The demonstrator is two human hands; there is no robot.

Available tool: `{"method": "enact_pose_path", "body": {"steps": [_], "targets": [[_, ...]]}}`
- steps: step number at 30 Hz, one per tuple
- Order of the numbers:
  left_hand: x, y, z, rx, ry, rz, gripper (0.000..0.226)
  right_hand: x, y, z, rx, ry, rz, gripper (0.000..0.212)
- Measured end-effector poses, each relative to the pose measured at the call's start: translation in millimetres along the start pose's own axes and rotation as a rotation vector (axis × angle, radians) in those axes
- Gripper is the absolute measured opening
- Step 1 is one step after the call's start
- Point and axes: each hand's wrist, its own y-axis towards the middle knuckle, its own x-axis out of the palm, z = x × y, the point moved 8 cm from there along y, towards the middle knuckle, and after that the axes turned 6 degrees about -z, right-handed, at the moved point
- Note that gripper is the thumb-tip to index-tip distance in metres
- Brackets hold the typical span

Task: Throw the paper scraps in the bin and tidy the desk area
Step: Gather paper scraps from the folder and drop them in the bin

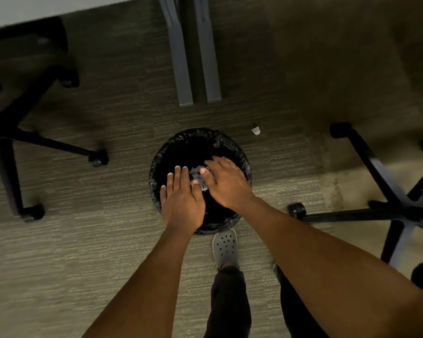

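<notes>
Grey carpet (83, 240) fills most of my view, chair bases on either side. Centred on it stands the black-lined bin (171, 147), and I have both hands over its mouth. My left hand (181, 201) is flat with fingers spread, gripping nothing; my right hand (227, 184) is also loose, and the paper scraps (197, 175) sit between the two, apparently dropping in. So I judge the dumping step is under way. One stray scrap (256, 130) lies just beyond the rim; next I must reach over and pinch it up.
</notes>
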Motion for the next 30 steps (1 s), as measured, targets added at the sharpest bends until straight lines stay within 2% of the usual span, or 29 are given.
{"method": "enact_pose_path", "body": {"steps": [6,11,21,30], "targets": [[-18.0,-19.0,28.6,0.106,-0.095,0.023,0.053,-26.1,-30.0,-2.8,0.039,0.064,0.074,0.054],[-39.5,-41.7,81.2,0.241,-0.107,0.039,0.050,-73.3,-69.1,-2.1,0.073,0.135,0.168,0.053],[-95.7,-93.1,237.3,0.547,-0.066,0.053,0.047,-212.3,-163.1,27.0,0.101,0.250,0.519,0.050],[-107.8,-162.7,398.7,0.849,-0.051,-0.049,0.048,-328.4,-283.4,82.0,0.123,0.375,0.873,0.047]]}}
